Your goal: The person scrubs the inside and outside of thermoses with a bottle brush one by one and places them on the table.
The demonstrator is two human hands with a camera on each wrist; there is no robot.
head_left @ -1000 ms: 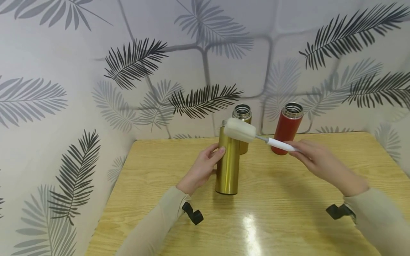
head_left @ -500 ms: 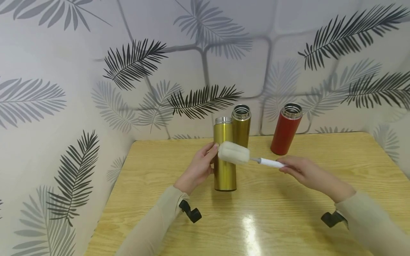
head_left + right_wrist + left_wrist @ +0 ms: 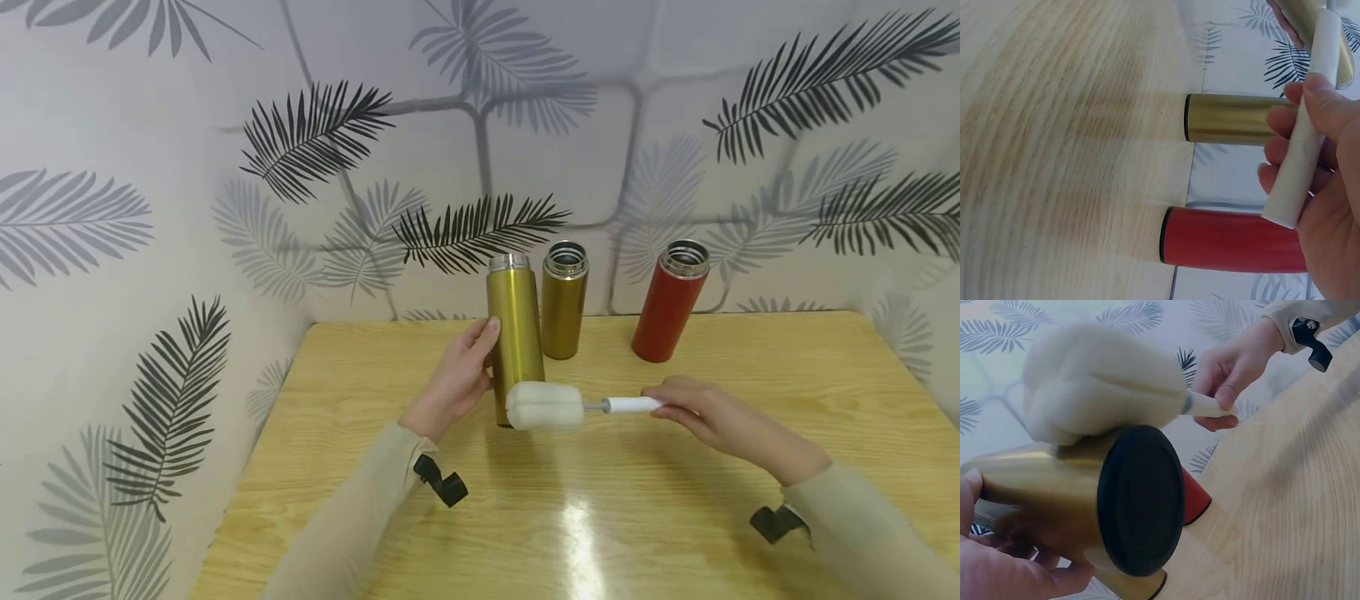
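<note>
My left hand (image 3: 459, 375) grips a tall gold thermos bottle (image 3: 516, 321) round its side, tilted slightly, its steel mouth uncapped. In the left wrist view the bottle's black base (image 3: 1141, 500) faces the camera, raised over the table. My right hand (image 3: 701, 412) holds the white handle (image 3: 1307, 131) of a bottle brush, fingers wrapped round it. The brush's cream sponge head (image 3: 545, 405) lies across the lower part of the held bottle, and in the left wrist view it sits right along the bottle's side near the base.
A shorter gold bottle (image 3: 564, 304) and a red bottle (image 3: 670, 304), both without lids, stand at the back of the wooden table (image 3: 645, 517). Behind them rises a wall (image 3: 555, 167) with a leaf pattern.
The sponge head has moved down the gold bottle from its mouth to its lower part. The held bottle has shifted a little left and up, uncovering the shorter gold bottle behind.
</note>
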